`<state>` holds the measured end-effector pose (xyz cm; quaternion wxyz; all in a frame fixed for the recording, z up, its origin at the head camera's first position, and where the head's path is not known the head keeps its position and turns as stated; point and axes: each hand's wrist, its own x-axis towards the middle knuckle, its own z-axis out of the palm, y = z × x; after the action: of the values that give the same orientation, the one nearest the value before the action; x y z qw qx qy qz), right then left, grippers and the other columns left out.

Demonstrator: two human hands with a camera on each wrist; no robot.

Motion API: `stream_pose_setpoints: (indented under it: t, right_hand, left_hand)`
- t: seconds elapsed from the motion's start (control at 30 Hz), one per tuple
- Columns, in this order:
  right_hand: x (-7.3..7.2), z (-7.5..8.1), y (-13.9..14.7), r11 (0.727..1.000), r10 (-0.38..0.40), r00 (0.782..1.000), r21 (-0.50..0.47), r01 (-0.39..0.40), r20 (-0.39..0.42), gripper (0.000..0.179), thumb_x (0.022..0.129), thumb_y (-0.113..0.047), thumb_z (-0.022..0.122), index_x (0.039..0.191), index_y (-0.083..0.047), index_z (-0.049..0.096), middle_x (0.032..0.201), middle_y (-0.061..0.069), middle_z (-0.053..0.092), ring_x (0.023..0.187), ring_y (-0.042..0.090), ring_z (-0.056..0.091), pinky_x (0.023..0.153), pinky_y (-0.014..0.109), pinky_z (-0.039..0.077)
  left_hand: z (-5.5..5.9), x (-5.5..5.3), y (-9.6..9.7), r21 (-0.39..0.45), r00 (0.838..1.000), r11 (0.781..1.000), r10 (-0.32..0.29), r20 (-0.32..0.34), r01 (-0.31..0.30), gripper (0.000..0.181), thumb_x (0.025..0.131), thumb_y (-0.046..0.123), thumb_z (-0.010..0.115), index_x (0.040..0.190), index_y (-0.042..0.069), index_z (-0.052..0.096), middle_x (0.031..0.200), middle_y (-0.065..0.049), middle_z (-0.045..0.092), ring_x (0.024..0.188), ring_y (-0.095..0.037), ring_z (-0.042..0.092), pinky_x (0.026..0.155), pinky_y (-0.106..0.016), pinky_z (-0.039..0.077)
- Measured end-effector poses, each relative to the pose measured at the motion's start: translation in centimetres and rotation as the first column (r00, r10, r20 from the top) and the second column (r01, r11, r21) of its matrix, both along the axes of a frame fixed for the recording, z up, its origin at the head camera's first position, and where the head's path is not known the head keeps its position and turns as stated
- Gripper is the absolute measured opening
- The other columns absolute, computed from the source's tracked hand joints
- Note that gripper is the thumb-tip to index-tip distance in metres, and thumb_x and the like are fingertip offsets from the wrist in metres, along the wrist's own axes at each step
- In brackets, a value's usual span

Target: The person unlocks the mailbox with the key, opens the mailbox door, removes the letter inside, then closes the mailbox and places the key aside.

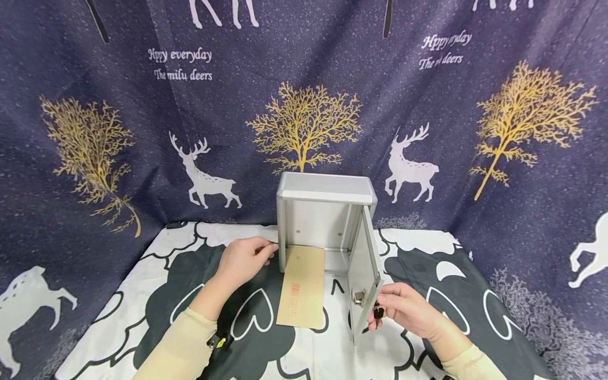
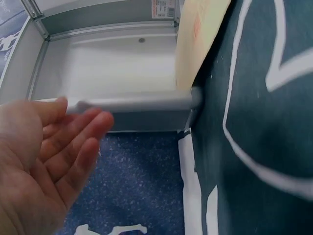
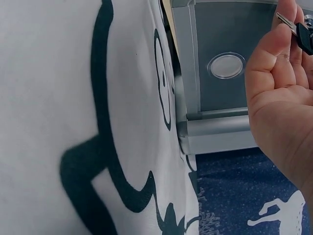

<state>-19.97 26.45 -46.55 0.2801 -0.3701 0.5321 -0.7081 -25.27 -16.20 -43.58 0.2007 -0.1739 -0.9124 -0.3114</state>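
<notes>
A grey metal box [image 1: 328,186], like a small letter box, stands with its door [image 1: 364,279] swung out on the right. A brown envelope [image 1: 304,285] lies half inside it, its printed end sticking out over the cloth. My left hand [image 1: 249,256] is beside the box's left wall, fingertips near its front edge. In the left wrist view, those loosely bent fingers [image 2: 83,132] hold nothing. At the door's outer side, my right hand [image 1: 404,306] pinches a black-headed key [image 1: 378,311] by the lock [image 1: 358,297]. A second key's metal blade [image 3: 286,22] pokes out past the fingers.
A black-and-white patterned cloth [image 1: 342,359] covers the table beneath the box. Dark blue fabric [image 1: 304,63] with deer and trees hangs close behind and along both sides. A label [image 2: 163,9] is stuck inside the box.
</notes>
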Motion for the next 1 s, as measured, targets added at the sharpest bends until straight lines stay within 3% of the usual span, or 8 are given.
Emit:
stream_pose_setpoints:
  t: [0.1, 0.23, 0.37, 0.47, 0.57, 0.77, 1.0]
  right_hand:
    - [0.0, 0.0, 0.1, 1.000, 0.002, 1.000, -0.008, -0.002, 0.012, 0.051, 0.114, 0.005, 0.029, 0.125, -0.001, 0.078, 0.109, 0.008, 0.083, 0.099, 0.020, 0.082, 0.084, 0.028, 0.060]
    - [-0.1, 0.1, 0.1, 1.000, 0.006, 1.000, -0.018, -0.005, 0.026, 0.052, 0.114, 0.005, 0.028, 0.122, -0.002, 0.078, 0.109, 0.008, 0.083, 0.099, 0.020, 0.082, 0.084, 0.028, 0.060]
    - [-0.1, 0.2, 0.1, 1.000, 0.016, 0.999, -0.026, -0.015, 0.034, 0.051, 0.115, 0.005, 0.027, 0.119, -0.003, 0.078, 0.109, 0.009, 0.083, 0.100, 0.020, 0.082, 0.085, 0.028, 0.060]
    - [-0.2, 0.2, 0.1, 0.999, 0.021, 0.999, -0.029, -0.020, 0.033, 0.052, 0.115, 0.006, 0.027, 0.121, -0.002, 0.078, 0.110, 0.009, 0.083, 0.101, 0.020, 0.082, 0.085, 0.028, 0.060]
    - [-0.2, 0.1, 0.3, 0.999, 0.019, 0.999, -0.029, -0.019, 0.029, 0.053, 0.114, 0.006, 0.027, 0.124, -0.002, 0.078, 0.110, 0.008, 0.083, 0.101, 0.019, 0.082, 0.085, 0.028, 0.059]
    - [-0.3, 0.0, 0.4, 1.000, 0.013, 1.000, -0.029, -0.012, 0.021, 0.053, 0.113, 0.006, 0.026, 0.124, -0.001, 0.078, 0.108, 0.008, 0.083, 0.100, 0.018, 0.082, 0.084, 0.028, 0.059]
    - [-0.2, 0.1, 0.5, 0.999, 0.017, 0.999, -0.034, -0.016, 0.034, 0.053, 0.113, 0.007, 0.026, 0.124, -0.001, 0.078, 0.108, 0.009, 0.083, 0.099, 0.018, 0.081, 0.084, 0.028, 0.059]
  left_hand:
    - [0.2, 0.2, -0.2, -0.043, 0.997, 0.996, -0.077, 0.015, 0.078, 0.011, 0.106, 0.032, 0.080, 0.105, 0.023, 0.087, 0.083, 0.019, 0.076, 0.071, 0.003, 0.067, 0.068, -0.035, 0.057]
    - [0.0, 0.5, -0.2, -0.139, 0.978, 0.971, -0.203, -0.049, 0.194, 0.013, 0.103, 0.024, 0.083, 0.115, 0.019, 0.087, 0.100, 0.011, 0.081, 0.083, -0.006, 0.072, 0.076, -0.037, 0.061]
    - [-0.6, 0.7, 0.1, -0.256, 0.931, 0.916, -0.346, -0.119, 0.308, 0.019, 0.101, 0.013, 0.085, 0.120, 0.013, 0.084, 0.113, 0.001, 0.082, 0.100, -0.015, 0.078, 0.086, -0.037, 0.064]
    - [-1.4, 0.7, 0.4, -0.357, 0.896, 0.863, -0.425, -0.129, 0.358, 0.025, 0.099, 0.007, 0.085, 0.124, 0.009, 0.082, 0.125, -0.004, 0.081, 0.115, -0.021, 0.078, 0.095, -0.037, 0.064]
    - [-2.0, 0.6, 0.7, -0.416, 0.884, 0.831, -0.451, -0.118, 0.368, 0.033, 0.097, 0.004, 0.087, 0.129, 0.006, 0.081, 0.135, -0.006, 0.078, 0.125, -0.024, 0.075, 0.102, -0.039, 0.062]
    - [-2.7, 0.3, 1.1, -0.421, 0.888, 0.814, -0.458, -0.041, 0.400, 0.043, 0.096, 0.002, 0.087, 0.137, 0.007, 0.077, 0.144, -0.006, 0.074, 0.134, -0.025, 0.070, 0.107, -0.041, 0.060]
    - [-3.7, -0.3, 1.5, -0.477, 0.880, 0.767, -0.473, 0.032, 0.430, 0.047, 0.097, -0.001, 0.084, 0.140, 0.012, 0.074, 0.150, -0.007, 0.071, 0.140, -0.024, 0.066, 0.109, -0.041, 0.059]
